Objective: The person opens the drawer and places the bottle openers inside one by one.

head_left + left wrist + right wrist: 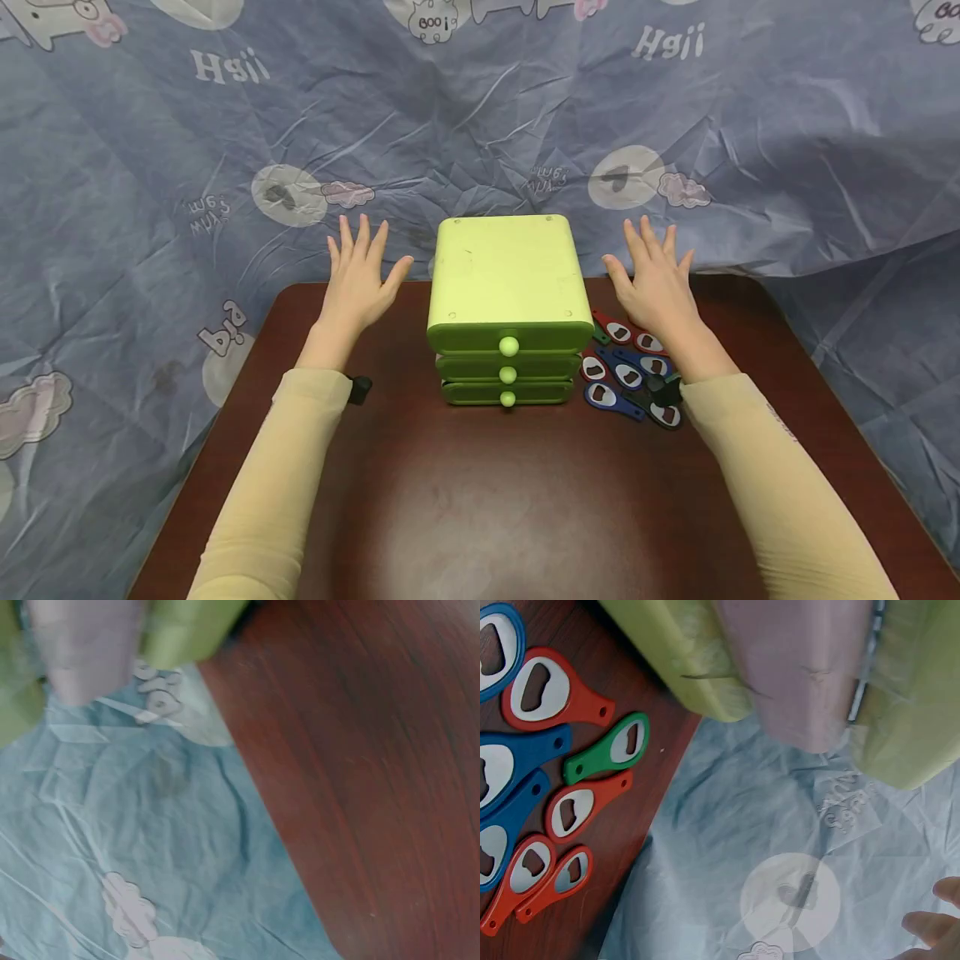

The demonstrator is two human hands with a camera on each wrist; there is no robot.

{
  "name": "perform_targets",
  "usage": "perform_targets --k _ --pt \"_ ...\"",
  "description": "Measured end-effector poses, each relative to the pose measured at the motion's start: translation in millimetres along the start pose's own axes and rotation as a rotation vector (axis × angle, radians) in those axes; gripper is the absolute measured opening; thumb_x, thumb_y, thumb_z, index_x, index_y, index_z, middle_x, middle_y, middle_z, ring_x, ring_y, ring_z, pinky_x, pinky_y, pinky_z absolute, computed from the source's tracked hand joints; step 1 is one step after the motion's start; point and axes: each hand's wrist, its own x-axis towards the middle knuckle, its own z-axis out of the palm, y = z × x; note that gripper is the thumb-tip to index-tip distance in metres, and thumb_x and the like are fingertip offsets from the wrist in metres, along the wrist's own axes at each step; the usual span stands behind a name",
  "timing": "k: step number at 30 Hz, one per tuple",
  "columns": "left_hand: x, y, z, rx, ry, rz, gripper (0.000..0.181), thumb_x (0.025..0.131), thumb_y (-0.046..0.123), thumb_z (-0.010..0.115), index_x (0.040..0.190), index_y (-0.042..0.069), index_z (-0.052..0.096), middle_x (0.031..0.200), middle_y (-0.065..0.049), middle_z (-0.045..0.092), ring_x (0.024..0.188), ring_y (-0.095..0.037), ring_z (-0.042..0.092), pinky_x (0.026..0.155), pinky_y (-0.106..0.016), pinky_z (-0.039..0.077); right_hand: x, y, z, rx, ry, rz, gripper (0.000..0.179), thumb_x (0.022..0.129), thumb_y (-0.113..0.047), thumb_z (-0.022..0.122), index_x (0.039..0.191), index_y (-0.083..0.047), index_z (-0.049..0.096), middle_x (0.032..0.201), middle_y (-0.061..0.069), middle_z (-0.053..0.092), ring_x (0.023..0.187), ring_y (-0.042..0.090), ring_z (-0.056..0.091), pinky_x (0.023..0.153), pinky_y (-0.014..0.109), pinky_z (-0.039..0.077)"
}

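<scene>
A small green chest of three drawers (512, 271) stands at the table's back middle, its round knobs facing me. My left hand (355, 279) is raised to the left of it, fingers straight and spread, holding nothing. On the other side my right hand (655, 279) is likewise spread above the table's back right, and also holds nothing. Below that hand lie several bottle openers (544, 690) in red, blue, green and black, partly hidden by the wrist in the head view. Only fingertips (930, 926) of the right hand show in the right wrist view.
The dark reddish-brown table (495, 500) has rounded back corners. A blue-grey printed cloth (480, 100) hangs behind it and along both sides. Black straps sit at both wrists. In the right wrist view, green and lilac parts of the chest (802, 667) fill the top.
</scene>
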Motion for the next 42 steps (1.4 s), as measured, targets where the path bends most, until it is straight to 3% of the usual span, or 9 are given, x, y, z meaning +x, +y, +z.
perform_targets --k 7,13,19,23,27,30,33,36,42 --pt "-4.8 15.7 -8.7 -0.186 0.032 0.056 0.069 0.102 0.055 0.039 0.156 0.014 0.030 0.164 -0.013 0.018 0.154 -0.030 0.000 0.124 -0.050 0.004 -11.0 -11.3 -10.0 0.142 0.052 -0.037 0.067 0.105 -0.049 0.034 0.158 -0.011 0.022 0.164 0.016 0.018 0.151 0.043 0.001 0.116 0.068 -0.006" --pt "-9.9 27.8 -12.6 -0.322 0.020 0.045 0.061 0.101 0.053 0.043 0.154 0.023 0.036 0.163 -0.002 0.027 0.153 -0.023 0.017 0.120 -0.055 0.020 -25.7 -31.3 -18.3 0.229 0.078 -0.048 0.059 0.103 -0.049 0.041 0.153 -0.017 0.039 0.157 0.014 0.035 0.150 0.035 0.023 0.118 0.061 0.019" --pt "-9.4 30.5 -9.0 -0.498 0.011 0.064 0.054 0.101 0.046 0.049 0.150 0.023 0.043 0.158 -0.002 0.036 0.148 -0.022 0.030 0.116 -0.049 0.032 -42.4 -49.9 -19.2 0.291 0.145 -0.138 0.047 0.103 -0.039 0.048 0.143 -0.013 0.054 0.143 0.011 0.054 0.137 0.032 0.045 0.108 0.057 0.037" --pt "-7.9 32.3 -2.4 -0.611 -0.016 0.064 0.053 0.100 0.042 0.055 0.149 0.021 0.046 0.156 -0.002 0.038 0.146 -0.020 0.033 0.115 -0.044 0.035 -52.5 -59.9 -13.6 0.321 0.232 -0.226 0.036 0.102 -0.025 0.055 0.133 -0.008 0.062 0.128 0.011 0.064 0.115 0.028 0.059 0.092 0.042 0.047" --pt "-7.0 33.2 5.1 -0.669 -0.053 0.047 0.055 0.099 0.040 0.058 0.149 0.020 0.045 0.157 -0.004 0.036 0.146 -0.022 0.033 0.116 -0.046 0.035 -60.6 -68.5 -7.2 0.341 0.309 -0.306 0.028 0.097 -0.014 0.063 0.123 -0.006 0.068 0.113 0.009 0.069 0.095 0.022 0.062 0.076 0.022 0.044" --pt "-6.6 34.4 11.1 -0.691 -0.099 0.032 0.057 0.098 0.040 0.059 0.150 0.021 0.044 0.159 -0.005 0.032 0.145 -0.026 0.035 0.115 -0.046 0.035 -66.2 -73.3 -4.4 0.367 0.321 -0.331 0.026 0.093 -0.009 0.067 0.119 -0.005 0.070 0.105 0.006 0.071 0.086 0.014 0.063 0.072 0.013 0.045" --pt "-6.5 35.8 17.1 -0.720 -0.151 0.026 0.058 0.098 0.037 0.061 0.150 0.021 0.043 0.160 -0.007 0.028 0.143 -0.030 0.038 0.114 -0.046 0.037 -72.4 -77.2 -1.4 0.408 0.268 -0.310 0.024 0.093 -0.010 0.069 0.116 -0.008 0.072 0.096 0.003 0.072 0.075 0.006 0.061 0.066 0.012 0.047" --pt "-6.6 36.3 22.5 -0.730 -0.188 0.015 0.058 0.097 0.037 0.063 0.150 0.024 0.044 0.161 -0.007 0.027 0.142 -0.031 0.040 0.112 -0.046 0.040 -78.3 -81.2 5.0 0.470 0.141 -0.254 0.019 0.093 -0.014 0.069 0.111 -0.010 0.074 0.091 0.003 0.074 0.068 0.004 0.060 0.060 0.016 0.048" --pt "-7.7 35.4 27.9 -0.790 -0.245 -0.037 0.058 0.095 0.044 0.064 0.148 0.037 0.043 0.160 -0.001 0.029 0.140 -0.025 0.043 0.105 -0.050 0.045 -89.7 -84.5 30.2 0.545 -0.111 -0.131 0.017 0.094 -0.021 0.068 0.107 -0.012 0.075 0.088 0.006 0.075 0.071 0.012 0.067 0.060 0.023 0.051"
